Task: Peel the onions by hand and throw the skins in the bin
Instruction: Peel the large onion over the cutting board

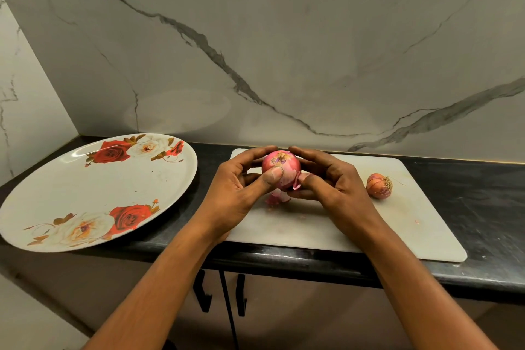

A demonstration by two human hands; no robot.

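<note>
A red onion (281, 164) is held just above the white cutting board (403, 224), between both hands. My left hand (241, 187) grips it from the left, thumb pressed on its front. My right hand (332, 182) curls round its right side and pinches a loose flap of pink skin at the onion's lower edge. A torn piece of skin (276, 198) lies on the board right under the onion. A second, smaller onion (379, 185) with its brown skin and roots on sits on the board to the right. No bin is in view.
A large white plate with red and white roses (93, 190) lies on the black counter (483, 207) to the left of the board. A marble wall stands close behind. Cabinet doors with black handles (241, 293) are below the counter edge.
</note>
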